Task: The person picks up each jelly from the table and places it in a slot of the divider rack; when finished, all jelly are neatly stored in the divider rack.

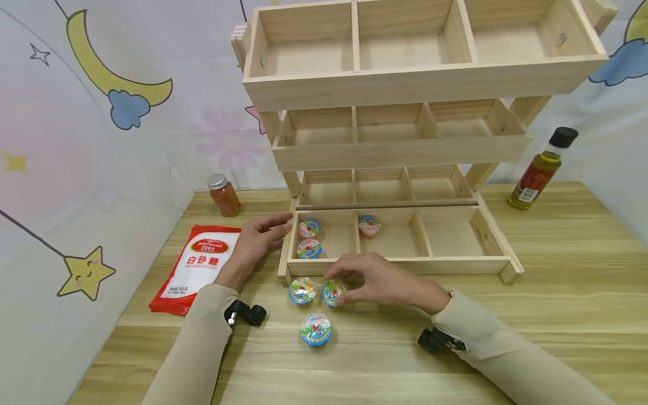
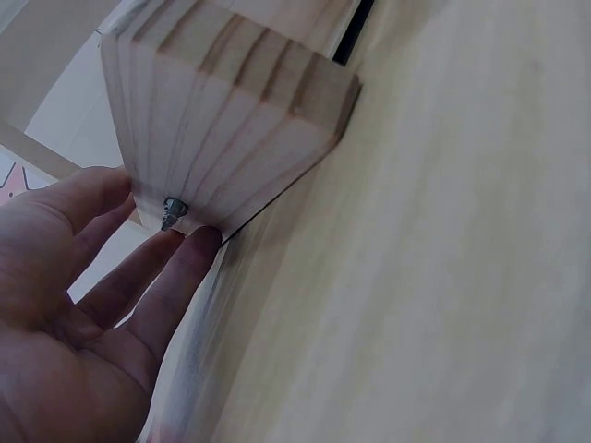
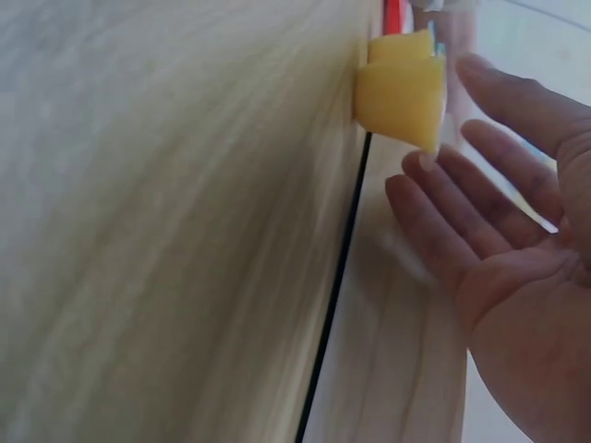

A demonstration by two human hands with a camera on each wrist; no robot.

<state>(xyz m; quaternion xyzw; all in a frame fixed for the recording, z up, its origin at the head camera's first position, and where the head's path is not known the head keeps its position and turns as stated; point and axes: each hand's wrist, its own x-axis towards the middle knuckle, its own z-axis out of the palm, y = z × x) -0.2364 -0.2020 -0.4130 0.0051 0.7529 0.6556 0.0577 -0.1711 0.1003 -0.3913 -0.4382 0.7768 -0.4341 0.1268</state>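
My left hand (image 1: 258, 242) touches the left end of the wooden rack's bottom tray (image 1: 400, 266). In the left wrist view its fingertips rest against the wooden end panel (image 2: 222, 120), near a screw. My right hand (image 1: 382, 279) reaches in front of the tray, thumb and fingers spread about a small lidded jelly cup (image 1: 332, 293). The right wrist view shows a yellow cup (image 3: 399, 97) beside the parted fingers. Another jelly cup (image 1: 302, 291) stands just left of it, and one more jelly cup (image 1: 316, 329) sits nearer to me.
Two pink jelly cups (image 1: 309, 248) lie in the tray's left compartment; a tilted pink cup (image 1: 369, 225) is in the middle one. A sugar bag (image 1: 197, 270) and a spice jar (image 1: 224, 196) are at left, an oil bottle (image 1: 539, 174) at right. Upper tiers (image 1: 420, 84) overhang the tray.
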